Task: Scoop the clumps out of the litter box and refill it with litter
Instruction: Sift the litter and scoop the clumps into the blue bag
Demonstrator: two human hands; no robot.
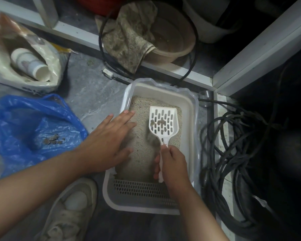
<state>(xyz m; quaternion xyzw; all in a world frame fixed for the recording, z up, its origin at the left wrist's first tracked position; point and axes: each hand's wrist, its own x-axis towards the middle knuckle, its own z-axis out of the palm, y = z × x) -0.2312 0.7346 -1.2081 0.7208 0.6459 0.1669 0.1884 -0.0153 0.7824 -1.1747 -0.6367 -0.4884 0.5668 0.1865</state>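
Clumps (159, 122) sit in scoop (163, 121), right hand (172, 164) clamped on it; left hand (109, 141) spread flat.

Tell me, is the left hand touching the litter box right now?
Touching. In the head view the left hand lies flat across the left rim of the litter box, fingers spread over the litter, while the right hand grips the scoop.

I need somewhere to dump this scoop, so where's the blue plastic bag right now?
In the head view the blue plastic bag lies open on the floor left of the litter box, beside the left hand, with some clumps already in it.
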